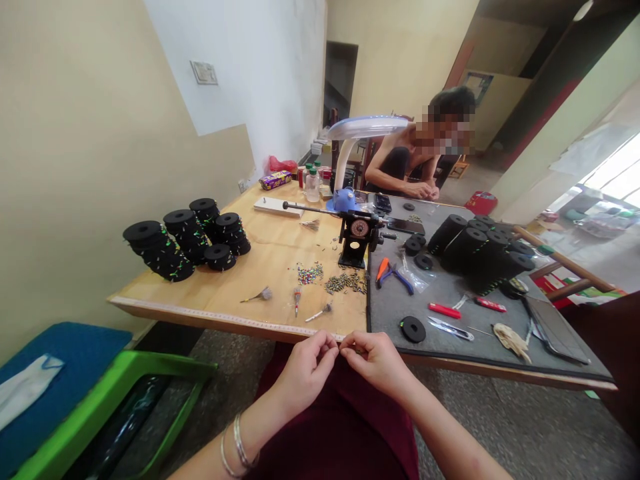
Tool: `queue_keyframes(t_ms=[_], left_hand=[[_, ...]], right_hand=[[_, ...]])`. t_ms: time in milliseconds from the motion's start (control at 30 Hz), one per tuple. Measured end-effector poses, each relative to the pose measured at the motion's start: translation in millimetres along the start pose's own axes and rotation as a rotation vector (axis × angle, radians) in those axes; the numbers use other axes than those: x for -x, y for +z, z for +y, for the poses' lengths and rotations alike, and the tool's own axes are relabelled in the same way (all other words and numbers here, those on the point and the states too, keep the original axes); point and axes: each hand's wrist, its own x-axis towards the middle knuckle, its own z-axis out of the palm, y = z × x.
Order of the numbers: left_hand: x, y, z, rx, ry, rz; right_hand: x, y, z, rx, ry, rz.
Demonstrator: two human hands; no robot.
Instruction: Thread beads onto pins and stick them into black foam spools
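Note:
My left hand (304,368) and my right hand (379,362) meet over my lap, just below the front edge of the wooden table (210,300). Both hands are pinched, fingertips nearly touching each other. Whatever sits between the fingertips is too small to make out. On the table just beyond lie a small heap of coloured beads (309,273), a heap of small metal pieces (345,283) and a black disc (413,329) on a grey mat (450,333).
Stacks of black spools (185,237) stand at the left and more spools (480,250) at the right. A black winding device (356,239), a lamp (367,128), pliers (393,273), red cutters (444,310) and scissors (451,328) lie about. Another person (425,150) sits across. A green stool (115,400) is at my left.

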Motion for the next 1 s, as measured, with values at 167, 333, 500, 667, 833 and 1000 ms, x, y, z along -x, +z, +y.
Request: queue_keyframes(t_ms=[167,333,500,667,833,1000], left_hand=[[-0.2,-3.8,0.0,0.014,-0.001,0.061],[1.1,-6.4,2.4,0.048,-0.017,0.078],[1.9,-5.1,1.5,0.083,-0.054,0.066],[2.1,-3.1,1.4,0.132,-0.062,0.067],[2.5,-4.3,-1.4,0.127,-0.05,0.059],[3.4,-4.9,-1.6,0.131,-0.039,0.059]], right_hand=[[2.5,-7.1,-1.5,-0.014,-0.019,-0.009],[3.4,-7.4,-2.0,0.011,-0.024,-0.006],[2.6,-9.1,-6.1,0.036,-0.043,-0.036],[1.3,-9.7,-7.7,0.041,-0.05,-0.041],[0.9,-10.1,-6.8,0.057,-0.068,-0.048],[-0.3,-8.9,-8.4,0.103,-0.076,-0.057]])
